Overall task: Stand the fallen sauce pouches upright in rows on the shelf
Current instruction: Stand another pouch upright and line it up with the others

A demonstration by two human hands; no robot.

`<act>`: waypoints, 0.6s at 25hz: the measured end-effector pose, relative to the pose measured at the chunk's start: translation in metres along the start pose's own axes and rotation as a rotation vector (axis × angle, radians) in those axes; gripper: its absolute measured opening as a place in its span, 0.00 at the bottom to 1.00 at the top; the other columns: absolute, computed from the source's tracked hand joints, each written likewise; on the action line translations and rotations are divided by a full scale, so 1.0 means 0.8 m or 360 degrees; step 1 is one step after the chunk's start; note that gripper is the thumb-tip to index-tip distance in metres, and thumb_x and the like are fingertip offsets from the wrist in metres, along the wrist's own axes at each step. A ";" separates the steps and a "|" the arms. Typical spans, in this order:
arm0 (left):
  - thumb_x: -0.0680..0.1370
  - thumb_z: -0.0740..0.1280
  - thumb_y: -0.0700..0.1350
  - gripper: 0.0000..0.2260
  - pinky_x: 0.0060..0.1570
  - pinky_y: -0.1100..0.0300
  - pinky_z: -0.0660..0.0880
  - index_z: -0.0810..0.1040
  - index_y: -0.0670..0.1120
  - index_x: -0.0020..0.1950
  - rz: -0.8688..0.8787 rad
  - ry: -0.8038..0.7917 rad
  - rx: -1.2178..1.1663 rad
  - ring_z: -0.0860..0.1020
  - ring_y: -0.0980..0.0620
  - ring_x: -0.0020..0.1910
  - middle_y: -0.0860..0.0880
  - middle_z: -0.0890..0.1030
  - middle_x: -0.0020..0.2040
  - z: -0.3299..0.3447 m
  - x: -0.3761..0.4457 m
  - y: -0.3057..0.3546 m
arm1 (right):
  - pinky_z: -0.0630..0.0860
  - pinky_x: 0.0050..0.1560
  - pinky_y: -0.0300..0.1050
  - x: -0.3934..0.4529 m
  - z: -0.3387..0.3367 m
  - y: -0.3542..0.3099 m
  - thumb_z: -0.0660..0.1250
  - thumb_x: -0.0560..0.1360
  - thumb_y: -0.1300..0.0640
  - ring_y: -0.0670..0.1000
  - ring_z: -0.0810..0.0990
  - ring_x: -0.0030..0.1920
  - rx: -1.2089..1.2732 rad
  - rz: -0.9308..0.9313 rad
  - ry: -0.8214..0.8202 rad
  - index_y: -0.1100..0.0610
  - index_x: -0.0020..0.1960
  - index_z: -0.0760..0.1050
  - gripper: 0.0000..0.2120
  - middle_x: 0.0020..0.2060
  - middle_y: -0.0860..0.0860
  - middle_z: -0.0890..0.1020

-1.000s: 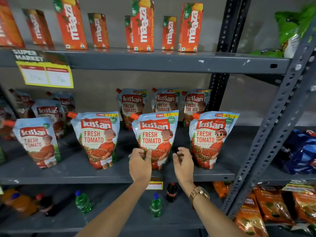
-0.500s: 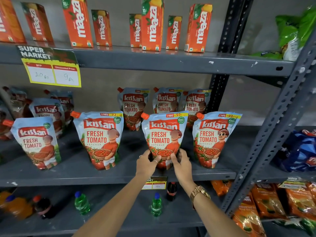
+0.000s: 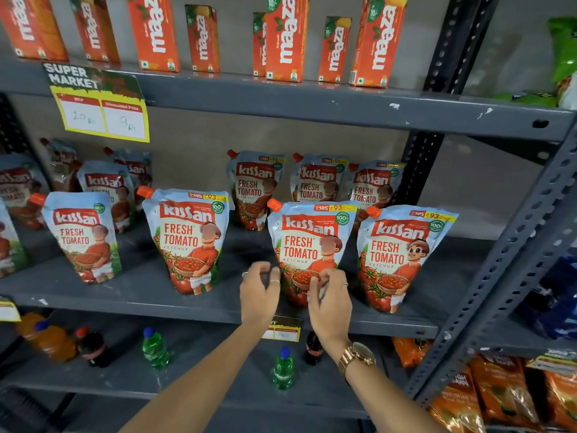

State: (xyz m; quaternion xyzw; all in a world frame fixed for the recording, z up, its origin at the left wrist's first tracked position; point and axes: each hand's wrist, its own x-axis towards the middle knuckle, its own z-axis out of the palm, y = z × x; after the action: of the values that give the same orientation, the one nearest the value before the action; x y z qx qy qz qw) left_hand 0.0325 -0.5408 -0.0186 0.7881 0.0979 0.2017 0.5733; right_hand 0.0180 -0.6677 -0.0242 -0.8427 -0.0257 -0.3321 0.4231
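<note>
Blue and red ketchup pouches stand upright on the grey middle shelf (image 3: 131, 295). The front row holds pouches at left (image 3: 81, 235), centre left (image 3: 190, 239), centre (image 3: 312, 242) and right (image 3: 402, 254). Three more (image 3: 318, 182) stand behind them. My right hand (image 3: 331, 298) pinches the lower front of the centre pouch with its fingertips. My left hand (image 3: 260, 289) hovers just left of that pouch's base, fingers loosely curled and holding nothing. More pouches (image 3: 106, 185) crowd the far left, partly hidden.
Orange juice cartons (image 3: 284, 39) line the upper shelf above a yellow price tag (image 3: 100, 110). Small green bottles (image 3: 282, 367) and a cola bottle (image 3: 313, 348) stand on the lower shelf. A perforated steel post (image 3: 499, 260) rises at right, with orange snack packs (image 3: 499, 395) beyond it.
Both hands closed onto the centre pouch's base half a second ago. Now my left hand has come off it to the left, while my right hand stays on it.
</note>
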 end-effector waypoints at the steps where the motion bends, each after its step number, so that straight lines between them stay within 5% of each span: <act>1: 0.76 0.63 0.43 0.05 0.46 0.59 0.72 0.76 0.47 0.51 0.0022 0.0129 -0.0002 0.77 0.52 0.46 0.52 0.78 0.44 -0.009 0.004 0.000 | 0.68 0.35 0.36 0.000 0.004 -0.007 0.63 0.75 0.56 0.46 0.74 0.39 0.0003 -0.0017 -0.0017 0.57 0.49 0.70 0.06 0.41 0.49 0.76; 4: 0.76 0.62 0.40 0.04 0.41 0.60 0.69 0.76 0.45 0.46 0.0079 0.0401 0.0014 0.74 0.52 0.39 0.50 0.77 0.39 -0.040 0.022 -0.001 | 0.64 0.30 0.28 -0.003 0.020 -0.024 0.62 0.75 0.55 0.44 0.73 0.35 0.0096 -0.0050 -0.0143 0.55 0.49 0.70 0.05 0.38 0.46 0.75; 9: 0.76 0.62 0.43 0.07 0.42 0.59 0.68 0.75 0.41 0.49 -0.0077 0.0711 0.0094 0.73 0.49 0.41 0.48 0.76 0.41 -0.098 0.046 -0.020 | 0.68 0.36 0.32 -0.002 0.057 -0.050 0.60 0.76 0.57 0.45 0.74 0.37 0.0254 0.0004 -0.0349 0.54 0.54 0.70 0.07 0.39 0.47 0.76; 12: 0.75 0.64 0.43 0.07 0.44 0.56 0.71 0.73 0.42 0.51 -0.0106 0.0703 0.0115 0.75 0.47 0.44 0.48 0.75 0.44 -0.134 0.061 -0.032 | 0.72 0.42 0.40 0.000 0.083 -0.074 0.60 0.75 0.58 0.45 0.75 0.38 0.0348 0.0053 -0.0409 0.54 0.56 0.70 0.09 0.43 0.49 0.77; 15: 0.73 0.68 0.46 0.18 0.52 0.50 0.75 0.69 0.41 0.60 -0.0244 0.0605 0.0078 0.76 0.43 0.53 0.43 0.75 0.56 -0.162 0.079 -0.044 | 0.76 0.48 0.44 0.002 0.108 -0.093 0.61 0.75 0.57 0.42 0.76 0.41 0.0382 0.0085 -0.0527 0.53 0.59 0.69 0.12 0.49 0.48 0.77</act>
State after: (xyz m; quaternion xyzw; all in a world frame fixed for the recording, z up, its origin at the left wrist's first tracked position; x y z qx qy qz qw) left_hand 0.0360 -0.3933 -0.0047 0.7398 0.2689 0.3002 0.5387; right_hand 0.0412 -0.5574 -0.0077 -0.8297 -0.1121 -0.1724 0.5191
